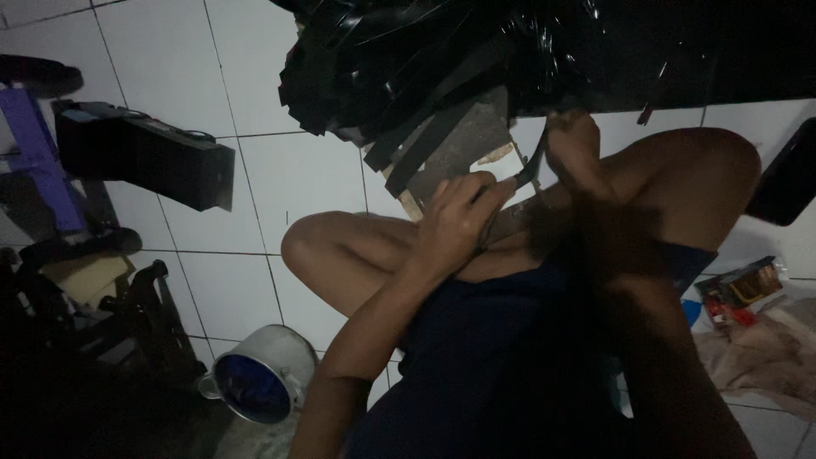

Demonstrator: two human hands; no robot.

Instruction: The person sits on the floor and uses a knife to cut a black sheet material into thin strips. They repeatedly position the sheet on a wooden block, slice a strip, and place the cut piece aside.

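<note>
I sit on a white tiled floor [255,187] with my bare knees drawn up. My left hand [463,219] rests over my leg with its fingers closed on one end of a narrow black strip [527,172]. My right hand [574,149] is just to the right and a little farther out, pinching the other end of the same strip. Right behind both hands lies a worn flat board [467,140] with black strips across it. A big heap of glossy black strips [408,59] lies beyond the board. The light is dim, so finger detail is hard to see.
A black rectangular box [144,157] lies on the floor at left, with a purple object [34,153] beside it. A metal pot with a blue inside [262,378] stands by my left elbow. Dark clutter fills the lower left. Small packets [744,289] and crumpled paper lie at right.
</note>
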